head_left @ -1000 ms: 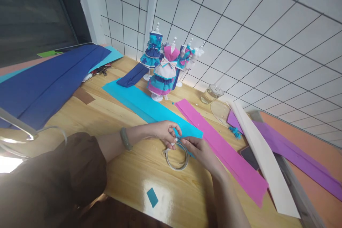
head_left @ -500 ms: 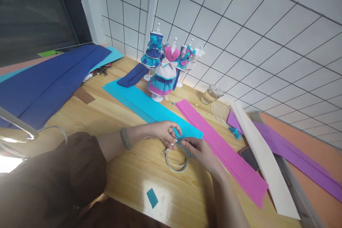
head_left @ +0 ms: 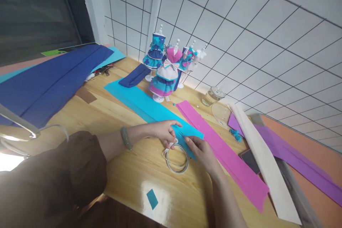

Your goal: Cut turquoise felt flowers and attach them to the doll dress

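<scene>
Head view: hands (head_left: 165,131) close together

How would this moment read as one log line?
left hand: at white strip; right hand: holding thin dark tool; pale ring: nearby; teal scrap: on table

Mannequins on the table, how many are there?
4: the leftmost mannequin, the front mannequin, the mannequin behind it to the right, and the rightmost mannequin. More may be hidden.

Lighting: indoor, moderate; blown-out white patch (head_left: 9,164) at left edge. Desk (head_left: 128,181): pale glare near front edge, soft shadow beside right forearm (head_left: 227,188). Focus: sleeve (head_left: 82,171) blurred; detail between hands (head_left: 164,130) (head_left: 202,149) indistinct. Distortion: wall grid (head_left: 227,25) skewed, stretched rightward.
</scene>
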`<state>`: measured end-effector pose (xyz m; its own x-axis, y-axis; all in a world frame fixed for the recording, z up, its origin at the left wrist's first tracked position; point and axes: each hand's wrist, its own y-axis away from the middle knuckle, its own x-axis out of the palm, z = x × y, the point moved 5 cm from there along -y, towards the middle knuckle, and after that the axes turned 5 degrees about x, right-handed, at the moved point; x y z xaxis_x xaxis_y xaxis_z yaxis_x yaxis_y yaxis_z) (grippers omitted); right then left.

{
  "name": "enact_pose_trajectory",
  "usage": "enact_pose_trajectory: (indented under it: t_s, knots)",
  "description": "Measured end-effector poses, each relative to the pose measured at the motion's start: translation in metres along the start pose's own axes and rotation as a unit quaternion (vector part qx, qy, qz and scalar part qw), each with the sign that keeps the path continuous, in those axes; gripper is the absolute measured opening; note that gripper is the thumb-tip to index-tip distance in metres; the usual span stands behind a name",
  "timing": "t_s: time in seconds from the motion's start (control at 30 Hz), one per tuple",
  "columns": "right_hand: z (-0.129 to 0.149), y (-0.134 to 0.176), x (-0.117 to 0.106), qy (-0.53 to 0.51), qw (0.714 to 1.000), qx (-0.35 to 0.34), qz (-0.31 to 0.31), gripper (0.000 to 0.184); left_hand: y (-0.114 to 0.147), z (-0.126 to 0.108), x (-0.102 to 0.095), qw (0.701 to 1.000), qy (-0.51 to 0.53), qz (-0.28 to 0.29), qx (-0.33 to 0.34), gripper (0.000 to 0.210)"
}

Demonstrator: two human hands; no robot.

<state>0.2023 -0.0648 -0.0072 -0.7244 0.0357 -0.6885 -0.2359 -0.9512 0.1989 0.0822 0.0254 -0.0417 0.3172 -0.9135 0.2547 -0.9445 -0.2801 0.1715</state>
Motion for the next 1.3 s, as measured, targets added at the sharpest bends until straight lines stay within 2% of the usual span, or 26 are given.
enact_pose_trajectory:
  t_s: [0.17,0.3,0.37,0.43,0.5,0.57,0.67,0.73,0.77,0.87,1.07,1.3]
  knots:
    - [-0.019,-0.008,-0.005,0.118,0.988,0.035,-0.098,0.041,0.002,-0.01,-0.003,0.997,-0.071,-0.022,0.012,0.066]
    - [-0.028,-0.012,-0.003,0.22,0.966,0.009,-0.135,0.034,0.002,-0.017,-0.011,0.98,-0.17,-0.086,0.06,0.054]
    - [-0.028,-0.011,-0.003,0.263,0.951,-0.01,-0.163,0.033,0.004,-0.026,-0.017,0.954,-0.236,-0.151,0.109,0.043]
    - [-0.026,-0.009,-0.003,0.297,0.938,-0.026,-0.179,0.033,0.008,-0.038,-0.024,0.907,-0.29,-0.242,0.184,0.027]
    - [-0.024,-0.008,-0.004,0.32,0.928,-0.041,-0.186,0.033,0.012,-0.047,-0.029,0.87,-0.3,-0.304,0.247,0.016]
    - [-0.02,-0.008,-0.006,0.324,0.925,-0.059,-0.19,0.033,0.011,-0.049,-0.038,0.875,-0.217,-0.338,0.27,0.017]
    - [-0.01,-0.012,-0.012,0.261,0.943,-0.081,-0.187,0.035,0.007,-0.04,-0.053,0.898,0.012,-0.359,0.256,0.019]
    - [0.0,-0.019,-0.014,0.175,0.968,-0.081,-0.161,0.037,0.004,-0.033,-0.061,0.886,0.144,-0.362,0.253,0.018]
    - [0.007,-0.023,-0.014,0.131,0.978,-0.078,-0.142,0.038,0.004,-0.031,-0.064,0.878,0.175,-0.366,0.256,0.018]
    - [0.033,-0.039,-0.012,0.059,0.989,-0.081,-0.109,0.039,0.003,-0.026,-0.071,0.86,0.218,-0.376,0.266,0.017]
    - [0.082,-0.076,-0.002,0.014,0.989,-0.106,-0.1,0.037,0.006,-0.026,-0.077,0.843,0.261,-0.387,0.268,0.02]
    - [0.097,-0.103,0.019,-0.035,0.993,-0.108,-0.043,0.044,0.01,-0.029,-0.078,0.835,0.283,-0.401,0.248,0.02]
